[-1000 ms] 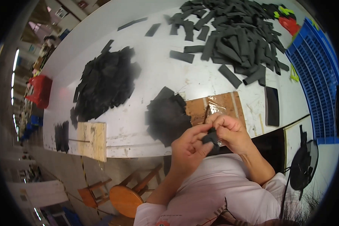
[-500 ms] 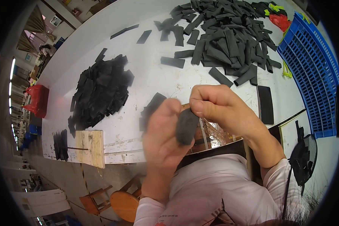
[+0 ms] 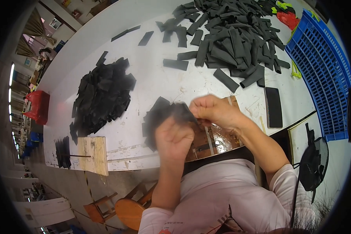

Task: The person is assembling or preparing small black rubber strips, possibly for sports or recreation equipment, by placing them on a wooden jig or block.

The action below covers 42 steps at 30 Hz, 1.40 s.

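Note:
A dark fabric piece (image 3: 183,112), smeared by motion, is stretched between my two hands over the near side of the table. My left hand (image 3: 173,136) is closed, its fingers curled at the lower left of the piece. Thumb and fingertips of my right hand (image 3: 212,111) pinch the right end of it. Directly behind my left hand lies a small pile of black fabric pieces (image 3: 156,111), partly covered by that hand. Beneath my hands is a brown, shiny taped panel (image 3: 218,138) at the table's front edge.
A large heap of dark fabric tubes (image 3: 234,46) covers the far right. Flat black pieces (image 3: 101,91) are piled at left. A wooden board with a rod (image 3: 93,150) sits at the left front edge. A phone (image 3: 273,107) and blue crate (image 3: 319,78) are at right.
Both hands have moved slightly away from me, toward the small black pile. The left hand has turned, its fingers now curled, and the fabric piece has risen with the hands.

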{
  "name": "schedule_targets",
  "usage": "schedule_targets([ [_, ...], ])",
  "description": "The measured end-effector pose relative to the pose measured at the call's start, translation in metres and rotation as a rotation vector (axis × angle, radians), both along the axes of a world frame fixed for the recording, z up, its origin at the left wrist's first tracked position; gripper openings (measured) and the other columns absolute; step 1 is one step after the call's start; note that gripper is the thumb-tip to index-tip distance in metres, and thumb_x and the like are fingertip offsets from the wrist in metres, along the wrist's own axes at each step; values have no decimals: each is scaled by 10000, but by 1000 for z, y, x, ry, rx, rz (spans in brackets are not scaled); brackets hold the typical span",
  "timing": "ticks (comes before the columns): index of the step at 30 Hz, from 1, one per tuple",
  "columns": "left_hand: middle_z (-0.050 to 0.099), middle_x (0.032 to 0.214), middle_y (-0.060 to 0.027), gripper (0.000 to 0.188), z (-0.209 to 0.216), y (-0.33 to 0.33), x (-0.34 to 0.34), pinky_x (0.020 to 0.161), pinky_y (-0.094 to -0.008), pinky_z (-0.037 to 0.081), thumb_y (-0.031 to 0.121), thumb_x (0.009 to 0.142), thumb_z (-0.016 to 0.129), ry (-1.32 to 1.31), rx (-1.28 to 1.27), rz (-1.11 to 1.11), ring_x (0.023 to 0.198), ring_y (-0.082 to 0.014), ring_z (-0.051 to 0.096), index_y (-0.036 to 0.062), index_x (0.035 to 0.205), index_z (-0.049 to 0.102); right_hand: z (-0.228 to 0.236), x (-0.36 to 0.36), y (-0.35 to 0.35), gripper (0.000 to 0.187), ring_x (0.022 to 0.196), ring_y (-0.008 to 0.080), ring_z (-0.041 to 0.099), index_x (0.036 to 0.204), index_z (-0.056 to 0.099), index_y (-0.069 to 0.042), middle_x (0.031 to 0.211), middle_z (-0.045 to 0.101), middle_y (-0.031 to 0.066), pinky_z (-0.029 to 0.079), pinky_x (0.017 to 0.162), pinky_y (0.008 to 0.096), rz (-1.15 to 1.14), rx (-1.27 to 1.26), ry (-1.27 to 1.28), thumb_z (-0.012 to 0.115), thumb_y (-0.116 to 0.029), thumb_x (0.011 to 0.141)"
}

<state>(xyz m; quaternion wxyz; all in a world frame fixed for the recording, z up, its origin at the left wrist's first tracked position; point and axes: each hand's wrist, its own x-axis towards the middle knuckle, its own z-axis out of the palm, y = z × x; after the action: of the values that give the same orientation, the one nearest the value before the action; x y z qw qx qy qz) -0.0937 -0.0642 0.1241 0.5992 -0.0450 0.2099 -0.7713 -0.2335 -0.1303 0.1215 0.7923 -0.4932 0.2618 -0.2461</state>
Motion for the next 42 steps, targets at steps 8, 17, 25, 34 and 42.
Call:
schedule_targets([
  [8,539,690,-63,300,5,20,-23,344,-149,264,8,809,453,-1016,-113,100,361,-12,328,-14,1095,367,-7,-12,9,237,492,47,351,690,521,-43,573,413,-40,292,447,174,6,5,-90,548,-239,822],
  [17,553,862,-40,254,-24,28,-23,393,-130,259,93,831,521,-1582,-226,191,512,-8,389,3,1048,423,-40,-11,10,173,544,45,382,720,524,-59,622,436,-47,322,490,174,47,42,-77,516,-192,830],
  [25,536,975,-116,165,2,12,-18,778,-257,405,10,811,511,-1987,-548,605,853,-165,516,-40,967,530,-9,-15,15,165,574,115,463,752,527,-36,696,488,17,396,527,254,-312,-498,205,520,-190,809],
  [34,547,938,-146,97,19,20,-32,763,-260,432,43,830,501,-1384,-332,511,840,-159,524,-29,892,523,40,-14,31,251,706,267,548,757,530,-21,735,521,94,447,554,342,-175,-1339,621,646,-222,663],
  [42,547,902,-131,137,24,7,-18,777,-325,407,87,819,528,-1577,-573,535,834,-193,505,-1,922,505,38,-15,34,206,673,279,552,765,521,-26,733,520,106,443,533,352,-292,-1267,611,630,-176,677],
])
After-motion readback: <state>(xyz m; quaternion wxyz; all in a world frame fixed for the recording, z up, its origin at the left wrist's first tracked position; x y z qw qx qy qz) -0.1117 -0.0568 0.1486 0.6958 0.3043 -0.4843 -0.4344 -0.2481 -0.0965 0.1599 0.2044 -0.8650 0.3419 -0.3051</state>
